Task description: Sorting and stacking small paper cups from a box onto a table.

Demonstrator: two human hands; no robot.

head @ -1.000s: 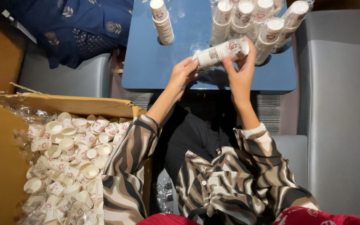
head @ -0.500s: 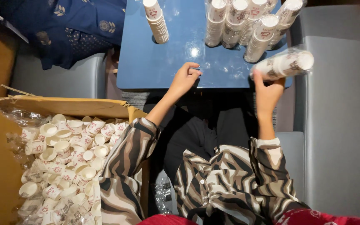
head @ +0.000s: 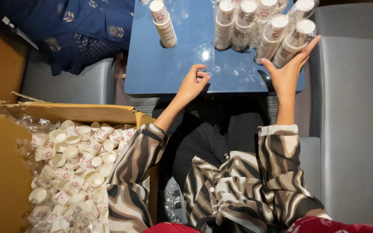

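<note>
Right hand: the right hand [head: 288,71] is spread flat, palm and fingers pressed against the side of a wrapped cup stack [head: 292,42]; the grip is not closed round it.
Left hand: the left hand [head: 194,82] lies loosely curled and holding nothing at the near edge of the worktop [head: 169,64].
Cup stacks: paper cups nested in tall columns, sheathed in clear crinkled film, lean together at the far right of the worktop; a lone stack [head: 163,23] stands apart to the left.
Worktop: glossy blue, smooth, with light glints; bare surface lies between the two hands.
Box: a cardboard box [head: 87,112] at the left, lined with clear plastic, holds loose cups [head: 76,164] jumbled on their sides.
Edges: grey padded seats [head: 355,121] flank the worktop closely.
</note>
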